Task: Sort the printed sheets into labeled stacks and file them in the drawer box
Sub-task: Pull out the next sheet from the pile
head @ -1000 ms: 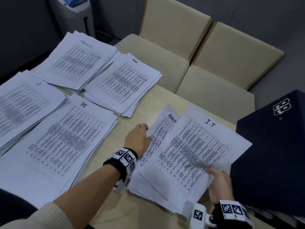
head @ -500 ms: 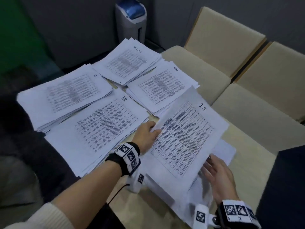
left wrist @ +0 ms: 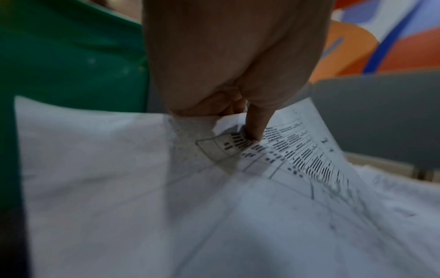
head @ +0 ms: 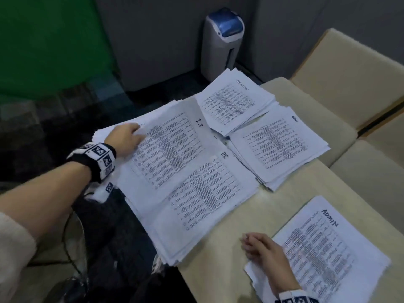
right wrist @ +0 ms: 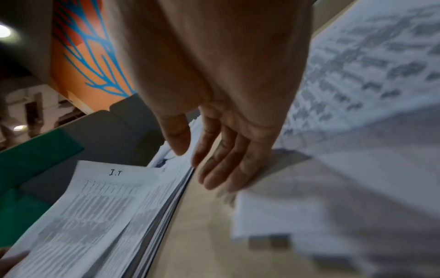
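Paper everywhere: five piles of white printed sheets on the pale beige table (head: 290,204), each with a handwritten label on top. Far side has two, the one with a scribbled label I can't read (head: 237,101) partly overlapping the next pile (head: 282,141), whose label is too small to make out. Nearer and left sits the HR stack (head: 203,206), with the I.T stack (head: 168,147) just left of it, hanging off the table's left edge. Near right, well apart from the rest, lies the thinner ADMIN stack (head: 323,252).

Left hand (head: 124,138) is on the I.T top sheet's far-left corner, pinching the edge with a finger (left wrist: 256,124) pressing down on the print. Right hand (head: 264,252) lies flat with fingers straight and together, resting on the ADMIN pile's left edge.

Around: three cream cushioned chairs (head: 354,68) on the right, a grey bin with a blue lid (head: 223,42) against the grey wall, a green panel (head: 48,40) far left.
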`<act>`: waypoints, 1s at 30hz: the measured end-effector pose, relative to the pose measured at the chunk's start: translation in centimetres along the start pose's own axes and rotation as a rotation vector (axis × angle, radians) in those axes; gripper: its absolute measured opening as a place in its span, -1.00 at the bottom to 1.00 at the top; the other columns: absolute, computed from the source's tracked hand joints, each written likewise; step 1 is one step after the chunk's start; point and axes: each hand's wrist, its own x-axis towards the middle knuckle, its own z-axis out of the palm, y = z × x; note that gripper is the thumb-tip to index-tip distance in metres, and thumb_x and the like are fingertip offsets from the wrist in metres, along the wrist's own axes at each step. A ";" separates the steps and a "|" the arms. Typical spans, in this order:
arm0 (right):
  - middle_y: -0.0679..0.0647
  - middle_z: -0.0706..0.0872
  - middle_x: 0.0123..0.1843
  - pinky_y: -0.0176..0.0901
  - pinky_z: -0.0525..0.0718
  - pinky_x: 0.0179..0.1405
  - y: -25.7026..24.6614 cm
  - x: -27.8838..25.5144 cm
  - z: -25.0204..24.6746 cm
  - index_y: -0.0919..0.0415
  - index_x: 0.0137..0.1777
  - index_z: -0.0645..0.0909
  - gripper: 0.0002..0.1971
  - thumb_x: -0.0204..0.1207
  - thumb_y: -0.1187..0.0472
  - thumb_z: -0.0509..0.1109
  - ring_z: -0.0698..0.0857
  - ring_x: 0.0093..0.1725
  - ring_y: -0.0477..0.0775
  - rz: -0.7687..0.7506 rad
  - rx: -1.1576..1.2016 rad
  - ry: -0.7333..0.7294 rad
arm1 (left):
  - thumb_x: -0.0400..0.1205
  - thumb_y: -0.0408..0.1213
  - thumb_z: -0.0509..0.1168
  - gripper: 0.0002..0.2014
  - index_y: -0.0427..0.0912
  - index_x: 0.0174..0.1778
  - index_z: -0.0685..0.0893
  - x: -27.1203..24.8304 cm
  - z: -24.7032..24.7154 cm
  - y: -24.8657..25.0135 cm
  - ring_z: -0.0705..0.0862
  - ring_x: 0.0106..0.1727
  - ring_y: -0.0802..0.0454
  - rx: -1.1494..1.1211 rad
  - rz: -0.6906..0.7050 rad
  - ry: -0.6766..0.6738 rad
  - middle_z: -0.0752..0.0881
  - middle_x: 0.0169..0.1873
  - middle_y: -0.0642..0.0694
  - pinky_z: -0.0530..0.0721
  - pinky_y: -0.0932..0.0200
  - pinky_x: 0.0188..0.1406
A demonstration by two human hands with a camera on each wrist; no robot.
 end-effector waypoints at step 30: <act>0.19 0.71 0.08 -0.02 0.56 0.17 2.7 -4.5 -16.0 0.23 0.19 0.57 -0.53 0.40 0.02 0.63 0.67 0.07 0.23 0.139 -0.128 0.940 | 0.74 -0.01 0.22 -0.43 -0.30 0.55 0.33 -16.0 26.7 25.3 0.54 0.40 -0.21 0.056 0.463 -0.683 0.46 0.45 -0.25 0.54 -0.03 0.32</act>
